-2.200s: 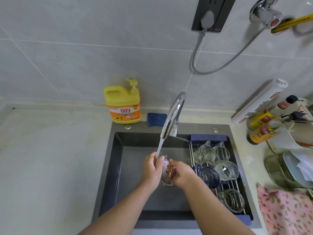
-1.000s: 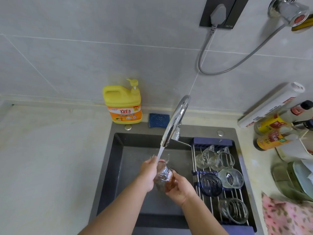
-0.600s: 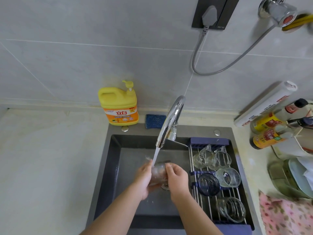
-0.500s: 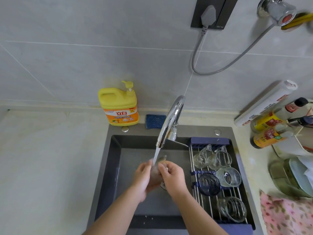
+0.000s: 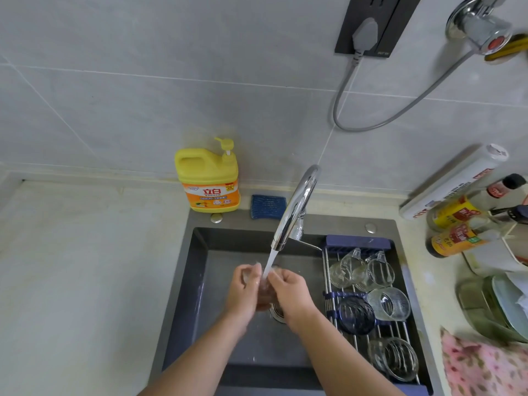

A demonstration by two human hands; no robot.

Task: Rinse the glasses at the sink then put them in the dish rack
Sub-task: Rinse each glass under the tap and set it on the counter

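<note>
Midway through. Under the faucet (image 5: 295, 207), left hand (image 5: 243, 290) and right hand (image 5: 288, 292) clasped together around one glass (image 5: 264, 292) in the stream. Right of the faucet, several glasses already in the dish rack (image 5: 357, 242). Left: finishing the rinse, racking this one.

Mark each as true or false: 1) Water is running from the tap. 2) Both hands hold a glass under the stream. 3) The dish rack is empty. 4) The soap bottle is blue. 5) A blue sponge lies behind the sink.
1) True: water runs from the tap.
2) True: the left hand and right hand hold a glass there.
3) False: the dish rack holds several glasses.
4) False: the soap bottle is yellow.
5) True: the sponge lies behind the sink.
</note>
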